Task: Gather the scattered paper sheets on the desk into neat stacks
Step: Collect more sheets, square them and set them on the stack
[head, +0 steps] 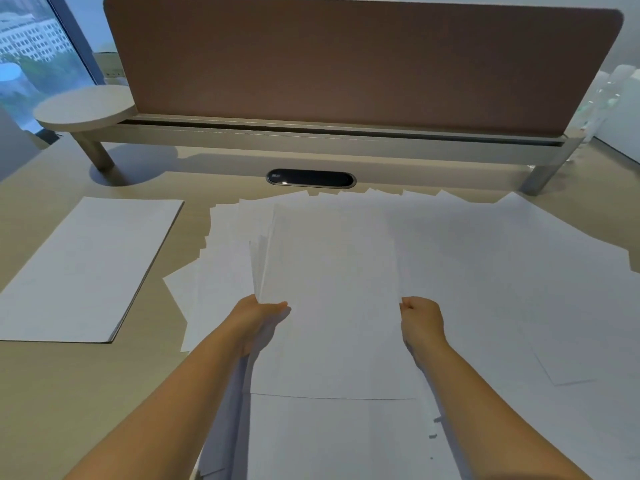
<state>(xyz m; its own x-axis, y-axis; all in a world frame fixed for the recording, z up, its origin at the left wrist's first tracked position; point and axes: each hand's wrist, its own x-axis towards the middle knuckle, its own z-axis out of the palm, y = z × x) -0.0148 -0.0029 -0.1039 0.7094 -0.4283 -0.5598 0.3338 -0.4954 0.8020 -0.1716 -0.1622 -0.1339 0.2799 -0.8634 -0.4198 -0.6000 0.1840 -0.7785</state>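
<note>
While the desk [52,375] fills the whole lower frame, the widest thing on it is the scattered spread of paper sheets [502,271], which fans from centre out to the right edge and down to the bottom, its far corners ragged just below the black cable grommet [310,177]. Next in size is the neat stack [86,268] at middle left, squared up and lying well apart from the loose spread, with bare desk between. Smaller again is the held bundle of sheets [329,289] at centre, its long axis running away from the person toward the brown divider screen [346,64], its left edge splayed into several layers. The left hand [258,323] grips that bundle's left edge, thumb on top and fingers curled underneath; the right hand [420,320] pinches the right edge with fingers folded tight. The finished stack lies to the left of both hands, so the left hand is nearer it, and the bundle likely needs squaring before it goes there.
</note>
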